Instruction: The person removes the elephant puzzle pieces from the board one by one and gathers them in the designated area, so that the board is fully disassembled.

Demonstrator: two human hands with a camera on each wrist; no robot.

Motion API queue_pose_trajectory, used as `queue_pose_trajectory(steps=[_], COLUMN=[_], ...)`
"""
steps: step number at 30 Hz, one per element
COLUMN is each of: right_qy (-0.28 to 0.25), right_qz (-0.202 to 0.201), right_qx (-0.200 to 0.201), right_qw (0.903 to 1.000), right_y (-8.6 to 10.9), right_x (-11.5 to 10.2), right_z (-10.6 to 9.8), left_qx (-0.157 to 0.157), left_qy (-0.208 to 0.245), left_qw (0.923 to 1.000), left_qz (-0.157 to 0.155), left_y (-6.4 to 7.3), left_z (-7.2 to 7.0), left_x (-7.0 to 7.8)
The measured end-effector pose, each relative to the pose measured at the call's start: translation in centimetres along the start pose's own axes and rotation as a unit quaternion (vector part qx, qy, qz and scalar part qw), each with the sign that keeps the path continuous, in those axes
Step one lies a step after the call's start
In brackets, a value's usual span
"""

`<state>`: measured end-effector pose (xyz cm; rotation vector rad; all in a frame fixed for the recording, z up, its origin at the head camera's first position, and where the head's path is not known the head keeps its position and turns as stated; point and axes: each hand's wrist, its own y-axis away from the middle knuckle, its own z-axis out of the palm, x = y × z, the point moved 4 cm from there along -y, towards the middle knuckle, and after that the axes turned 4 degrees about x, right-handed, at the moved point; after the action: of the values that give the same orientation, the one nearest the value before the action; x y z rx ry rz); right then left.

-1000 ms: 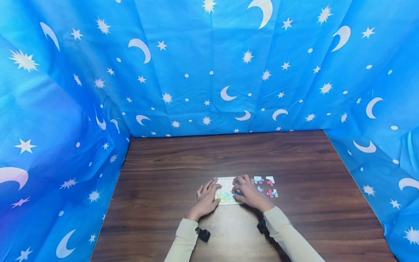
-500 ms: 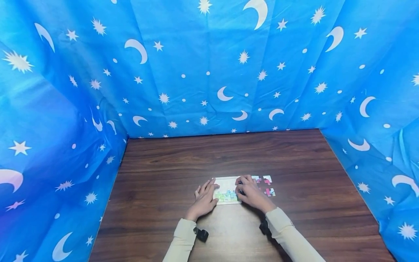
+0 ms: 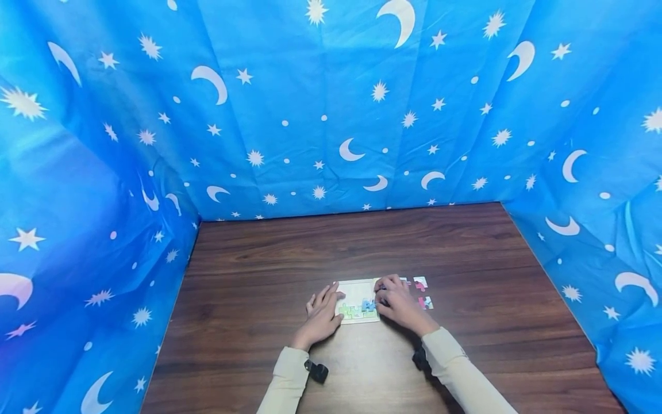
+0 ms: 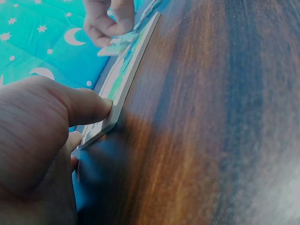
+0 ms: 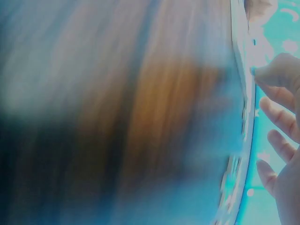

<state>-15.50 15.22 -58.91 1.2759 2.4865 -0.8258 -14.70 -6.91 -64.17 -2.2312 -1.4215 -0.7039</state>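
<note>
A shallow puzzle tray [image 3: 354, 289] with a pale rim lies between the hands. Green and blue jigsaw pieces [image 3: 351, 312] fill its near side; its far part shows bare. My left hand [image 3: 322, 315] rests on the tray's left edge with fingers extended. In the left wrist view its thumb [image 4: 96, 107] presses the rim near a corner. Above the tray's right side, my right hand [image 3: 402, 305] pinches a puzzle piece [image 4: 115, 49] between thumb and fingers; the piece looks tilted in the left wrist view. Its fingers partly hide it from the head.
Right of the tray lie several loose jigsaw pieces, among them a pink-and-white piece [image 3: 420, 283] and a pink-and-blue one [image 3: 426, 302]; the right hand covers others. Dark wooden table [image 3: 258, 259] surrounds the tray. A blue curtain [image 3: 289, 92] with moons and stars encloses the table.
The right hand shifts slightly over the tray's right side, and a blue piece shows more at its fingertips. The left hand stays on the tray's edge. The head view has turned slightly.
</note>
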Motion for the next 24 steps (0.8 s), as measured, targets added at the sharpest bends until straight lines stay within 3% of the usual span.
queue_pose_trajectory(steps=[9,16,24], right_qy=[0.016,0.012,0.037], right_qz=[0.041,0.062,0.057], right_qx=[-0.012,-0.066,-0.09], right_qw=[0.9989,0.9958,0.9936], right_y=[1.0,1.0,0.3], right_x=[1.7,2.5,3.3], right_z=[-1.2,-1.7,-2.2], left_qx=[-0.001,-0.009,-0.003], left_qy=[0.002,0.006,0.003], left_qw=[1.0,0.9999,1.0], left_qz=[0.007,-0.007,-0.001], left_y=[0.2,0.3,0.1], left_z=[-0.4,-0.3,-0.3], left_x=[0.6,0.4,0.3])
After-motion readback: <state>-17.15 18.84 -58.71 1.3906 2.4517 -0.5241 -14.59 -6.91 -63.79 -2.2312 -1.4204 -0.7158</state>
